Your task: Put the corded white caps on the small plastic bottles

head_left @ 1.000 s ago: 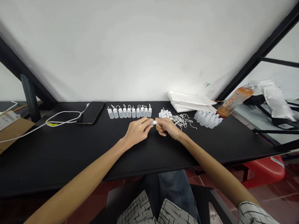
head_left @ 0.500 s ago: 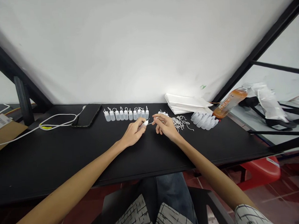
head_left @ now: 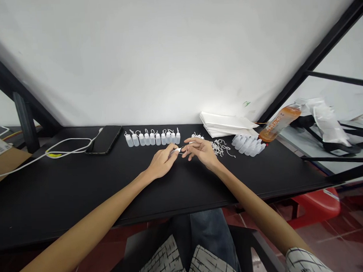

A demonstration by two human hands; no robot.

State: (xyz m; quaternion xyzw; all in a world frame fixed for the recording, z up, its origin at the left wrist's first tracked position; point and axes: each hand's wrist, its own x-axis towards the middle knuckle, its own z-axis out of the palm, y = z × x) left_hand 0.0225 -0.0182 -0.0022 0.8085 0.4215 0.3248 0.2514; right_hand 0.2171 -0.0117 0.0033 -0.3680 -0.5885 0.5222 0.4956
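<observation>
My left hand (head_left: 162, 161) is closed around a small translucent bottle with a white cap (head_left: 177, 150), its tip pointing right. Close by, my right hand (head_left: 201, 152) pinches a thin white strap at the bottle's tip with thumb and fingertips. Behind my left hand stands a row of several small capped bottles (head_left: 152, 139) with looped straps. Partly hidden behind my right hand are small white caps (head_left: 196, 136), and beside them lies a heap of white straps (head_left: 220, 147). Further right, several uncapped translucent bottles (head_left: 248, 145) lie together.
White sheets (head_left: 226, 125) are stacked by the wall. An orange drink bottle (head_left: 279, 123) leans at the right near plastic-wrapped items. A black phone (head_left: 104, 140) with a white cable (head_left: 70, 145) lies at the left, and a cardboard box (head_left: 9, 161) sits at the far left edge.
My right hand's fingertips have come slightly nearer the bottle tip, and the strap is bent round there. My left hand still holds the bottle in nearly the same place.
</observation>
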